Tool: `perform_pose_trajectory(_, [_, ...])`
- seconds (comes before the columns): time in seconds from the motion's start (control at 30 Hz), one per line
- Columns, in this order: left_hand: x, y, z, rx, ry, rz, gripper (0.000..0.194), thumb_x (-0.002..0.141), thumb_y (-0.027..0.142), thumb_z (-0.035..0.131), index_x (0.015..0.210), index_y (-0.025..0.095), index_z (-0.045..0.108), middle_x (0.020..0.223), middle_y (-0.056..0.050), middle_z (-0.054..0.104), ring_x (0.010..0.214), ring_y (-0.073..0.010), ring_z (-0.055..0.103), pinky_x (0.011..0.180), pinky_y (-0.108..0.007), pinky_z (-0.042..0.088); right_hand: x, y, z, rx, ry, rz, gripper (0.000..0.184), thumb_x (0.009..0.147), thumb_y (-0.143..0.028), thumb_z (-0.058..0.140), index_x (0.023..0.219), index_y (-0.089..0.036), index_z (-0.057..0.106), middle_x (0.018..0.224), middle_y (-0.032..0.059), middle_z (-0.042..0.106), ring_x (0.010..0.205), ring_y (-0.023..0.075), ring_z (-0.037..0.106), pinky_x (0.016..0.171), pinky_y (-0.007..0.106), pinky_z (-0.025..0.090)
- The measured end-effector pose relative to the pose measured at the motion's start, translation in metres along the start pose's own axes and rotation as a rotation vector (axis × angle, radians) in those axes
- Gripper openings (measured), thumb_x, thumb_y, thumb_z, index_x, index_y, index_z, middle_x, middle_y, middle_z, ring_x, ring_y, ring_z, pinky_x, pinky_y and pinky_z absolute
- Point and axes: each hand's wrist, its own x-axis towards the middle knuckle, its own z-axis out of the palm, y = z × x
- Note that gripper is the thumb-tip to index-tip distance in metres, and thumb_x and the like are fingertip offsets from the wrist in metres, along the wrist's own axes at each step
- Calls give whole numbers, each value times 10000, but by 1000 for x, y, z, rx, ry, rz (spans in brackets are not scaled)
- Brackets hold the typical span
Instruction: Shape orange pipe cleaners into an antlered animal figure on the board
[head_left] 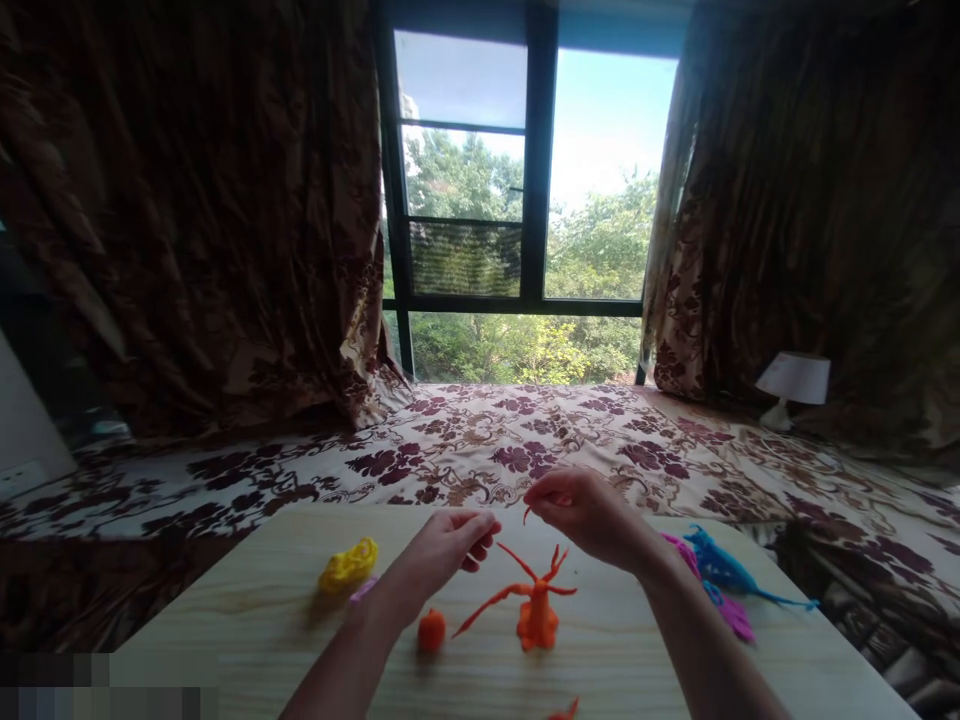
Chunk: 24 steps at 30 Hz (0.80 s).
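An orange modelling-clay tree (537, 615) stands upright on the wooden table (247, 640), with a flared base and several thin branches; a long one slants down to the left. Above its right side, my right hand (574, 510) is closed in a pinch, and a thin strip of orange clay (526, 515) pokes out below its fingertips. My left hand (454, 548) hovers to the upper left of the tree, fingers curled together; anything inside them is hidden. Below that hand rests a small orange clay ball (431, 631).
At the left lie a yellow clay lump (349, 567) and a purple piece (363, 590), partly behind my left forearm. Blue clay (720, 562) and magenta clay (736, 618) lie at the right. Another orange piece (566, 712) shows at the bottom edge. Beyond are patterned fabric and a lamp (795, 380).
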Motion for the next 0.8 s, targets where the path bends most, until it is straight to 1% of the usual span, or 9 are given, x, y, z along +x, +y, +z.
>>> perform_pose_trajectory(0.1, [-2, -1, -1, 40, -38, -26, 397, 721, 500, 537, 762, 127, 668, 705, -42, 616, 639, -138, 544, 564, -237, 397, 0, 0, 4, -38, -58, -8, 204, 759, -155, 500, 828, -219, 682, 735, -9, 676, 655, 103, 588, 597, 215, 432])
perform_pose_trajectory(0.17, [-3, -2, -1, 60, -46, -44, 419, 717, 521, 528, 758, 127, 667, 705, -45, 621, 629, -140, 543, 561, -242, 393, -1, -1, 8, -89, -55, -36, 213, 755, -142, 498, 827, -222, 682, 754, -9, 676, 672, 102, 588, 608, 213, 426])
perform_pose_trajectory(0.27, [-3, -2, -1, 78, -58, -77, 438, 701, 543, 529, 731, 127, 663, 653, -36, 615, 591, -138, 537, 552, -246, 389, -1, -3, 14, -192, -36, -51, 224, 739, -124, 508, 828, -229, 684, 773, -5, 681, 700, 109, 594, 638, 216, 423])
perform_pose_trajectory(0.37, [-3, -2, 1, 81, -78, -95, 433, 696, 539, 533, 708, 126, 661, 631, -36, 624, 574, -138, 541, 553, -248, 388, -1, -5, 22, -279, -58, -48, 230, 739, -115, 506, 820, -233, 687, 768, 1, 687, 699, 113, 604, 645, 215, 422])
perform_pose_trajectory(0.5, [-2, -1, 3, 73, -96, -89, 402, 704, 506, 536, 708, 124, 661, 635, -36, 629, 568, -130, 540, 559, -246, 389, -2, -6, 27, -309, -70, -52, 226, 752, -121, 500, 815, -230, 687, 778, 8, 688, 713, 118, 610, 662, 220, 419])
perform_pose_trajectory(0.7, [-2, -2, 4, 73, -104, -49, 338, 723, 448, 533, 702, 131, 648, 648, -31, 616, 578, -123, 526, 583, -251, 395, -2, -8, 24, -325, -89, -61, 209, 760, -122, 493, 777, -213, 680, 756, 10, 685, 705, 116, 607, 667, 217, 412])
perform_pose_trajectory(0.8, [-2, -2, 6, 81, -111, -23, 311, 730, 419, 532, 689, 134, 649, 646, -23, 607, 585, -119, 519, 597, -253, 393, -2, -9, 24, -330, -97, -63, 204, 756, -121, 495, 761, -211, 677, 748, 7, 678, 689, 112, 597, 646, 213, 406])
